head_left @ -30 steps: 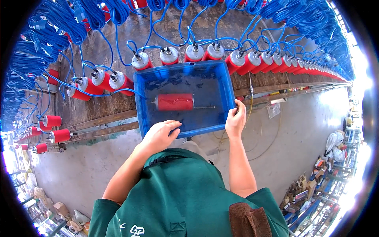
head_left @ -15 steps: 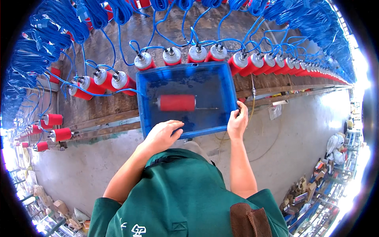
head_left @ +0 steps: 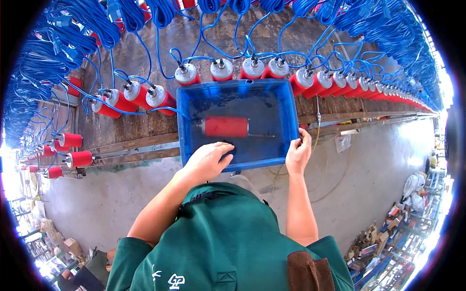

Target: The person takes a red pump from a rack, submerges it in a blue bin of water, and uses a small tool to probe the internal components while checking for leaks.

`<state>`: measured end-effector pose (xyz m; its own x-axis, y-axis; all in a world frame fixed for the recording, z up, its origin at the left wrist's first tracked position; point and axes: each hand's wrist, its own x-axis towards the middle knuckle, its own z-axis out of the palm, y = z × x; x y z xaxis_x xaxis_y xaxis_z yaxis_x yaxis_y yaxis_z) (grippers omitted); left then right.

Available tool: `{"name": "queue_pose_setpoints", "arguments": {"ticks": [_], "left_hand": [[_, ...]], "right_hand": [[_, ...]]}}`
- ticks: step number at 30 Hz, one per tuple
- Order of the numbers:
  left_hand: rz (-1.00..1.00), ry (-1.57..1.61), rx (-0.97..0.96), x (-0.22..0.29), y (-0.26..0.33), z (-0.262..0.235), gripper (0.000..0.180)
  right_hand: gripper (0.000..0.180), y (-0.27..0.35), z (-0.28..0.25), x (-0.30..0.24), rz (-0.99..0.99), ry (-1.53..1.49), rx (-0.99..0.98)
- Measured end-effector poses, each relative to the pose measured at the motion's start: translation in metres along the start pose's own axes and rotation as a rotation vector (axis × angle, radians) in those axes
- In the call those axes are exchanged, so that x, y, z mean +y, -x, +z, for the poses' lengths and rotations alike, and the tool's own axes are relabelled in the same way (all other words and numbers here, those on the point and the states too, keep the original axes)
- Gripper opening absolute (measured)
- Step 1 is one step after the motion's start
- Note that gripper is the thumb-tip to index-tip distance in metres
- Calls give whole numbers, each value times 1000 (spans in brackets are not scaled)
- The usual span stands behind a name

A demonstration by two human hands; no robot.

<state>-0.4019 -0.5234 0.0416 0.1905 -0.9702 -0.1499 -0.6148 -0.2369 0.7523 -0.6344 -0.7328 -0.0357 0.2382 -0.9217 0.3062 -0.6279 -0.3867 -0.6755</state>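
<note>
Red cyl lies on its side in the blue tub, roughly mid-floor of it, its length running L to R, well clear of both hands. A thin rod sticks out past its R end, short of the tub's R wall. The tub's inside is dark w/ a sheen; can't tell from here if that's water. L hand is palm down over the tub's near wall, toward the L corner, fingers together & a bit bent, thumb apart; nothing shows in it, & can't tell if it's pressing on the rim. R hand is half curled up at the R wall, close to the near corner, thumb & fingers by the rim; can't tell if it's actually gripping. One blue lead comes over the tub's L wall; can't tell where it ends. Tub sits at the near edge of the wooden bench, its near side out past that edge. Behind it & off both ways is a row of other red cyls, silver caps on, blue leads looping off them, w/ thick blue coils along the back. A few more cyls lie farther L, one on its side. Person's in a green top, brown cloth at the R shoulder. R of the tub, a yellow hose hangs off the bench, clear bag near it, above the grey floor.
</note>
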Motion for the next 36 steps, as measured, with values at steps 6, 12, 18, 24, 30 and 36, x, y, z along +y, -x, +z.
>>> {"name": "queue_pose_setpoints", "arguments": {"ticks": [6, 12, 18, 24, 30, 36], "left_hand": [[5, -28, -4, 1, -7, -5, 39], [86, -276, 4, -16, -22, 1, 49], [88, -483, -86, -37, -75, 1, 74], [108, -579, -232, -68, -115, 14, 89], [0, -689, -312, -66, -124, 23, 93], [-56, -720, -379, -39, -129, 14, 100]], "right_hand": [[34, 0, 0, -1, 0, 15, -5], [35, 0, -2, -2, 9, 17, -5], [35, 0, 0, -2, 32, -7, -4], [35, 0, -2, -1, 0, 13, 21], [37, 0, -3, -4, 22, -35, 33], [39, -1, -5, -4, 39, -65, 39]]}}
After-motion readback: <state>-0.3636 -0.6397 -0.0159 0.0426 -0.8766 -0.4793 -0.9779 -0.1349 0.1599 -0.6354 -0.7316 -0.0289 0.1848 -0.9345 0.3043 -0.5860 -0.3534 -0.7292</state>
